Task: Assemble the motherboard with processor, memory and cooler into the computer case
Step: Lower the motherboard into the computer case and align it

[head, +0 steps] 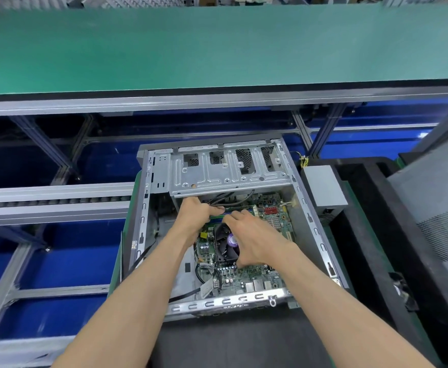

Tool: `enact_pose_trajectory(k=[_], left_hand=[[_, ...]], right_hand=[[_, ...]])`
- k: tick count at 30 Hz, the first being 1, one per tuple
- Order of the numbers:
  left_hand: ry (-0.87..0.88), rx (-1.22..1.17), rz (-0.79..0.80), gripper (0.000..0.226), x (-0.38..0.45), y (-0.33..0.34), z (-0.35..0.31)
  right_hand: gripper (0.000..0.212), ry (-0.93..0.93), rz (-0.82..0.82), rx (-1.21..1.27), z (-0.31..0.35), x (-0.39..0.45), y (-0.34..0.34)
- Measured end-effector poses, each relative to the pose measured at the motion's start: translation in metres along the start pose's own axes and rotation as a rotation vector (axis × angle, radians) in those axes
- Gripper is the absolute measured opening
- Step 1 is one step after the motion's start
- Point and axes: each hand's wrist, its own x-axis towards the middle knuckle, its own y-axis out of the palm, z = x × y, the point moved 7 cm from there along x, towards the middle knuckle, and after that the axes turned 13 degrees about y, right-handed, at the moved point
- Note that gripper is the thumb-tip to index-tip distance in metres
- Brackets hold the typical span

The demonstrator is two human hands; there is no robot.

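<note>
Green motherboard (pixel 246 272) dotted with silver capacitors, red heatsink fins at its far right. Black cooler fan (pixel 227 245) with a purple hub sticker. Bare silver-grey computer case (pixel 231 168), perforated mesh behind its cut-outs. Green conveyor belt (pixel 217 46) above; glossy blue bins (pixel 58 269) under grey aluminium rails. Grey power supply (pixel 325 187) with yellow wires.

Bare matt metal computer case (pixel 228 173)

Green conveyor belt (pixel 217 43) above, blue bins (pixel 58 274) at left, grey power supply (pixel 323 187) at right.
</note>
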Motion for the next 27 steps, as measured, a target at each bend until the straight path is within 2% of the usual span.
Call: enact_pose_trajectory(k=[7, 11, 15, 19, 27], left_hand=[[-0.039, -0.133, -0.009, 0.011, 0.003, 0.006, -0.001], [-0.018, -0.174, -0.032, 0.019, 0.002, 0.005, -0.010], [0.132, -0.197, 0.015, 0.025, 0.009, 0.006, -0.048], [0.171, -0.218, 0.004, 0.017, 0.014, 0.004, -0.075], [0.274, -0.292, 0.016, 0.021, 0.012, 0.000, -0.072]], right_hand=[[0.086, 0.015, -0.024, 0.025, -0.003, -0.003, -0.006], [0.081, 0.020, -0.048, 0.033, -0.003, -0.004, -0.012], [0.078, 0.031, -0.134, 0.040, -0.006, -0.001, -0.027], [0.082, 0.052, -0.208, 0.093, -0.010, 0.004, -0.041], [0.080, 0.062, -0.268, 0.149, -0.014, 0.006, -0.033]])
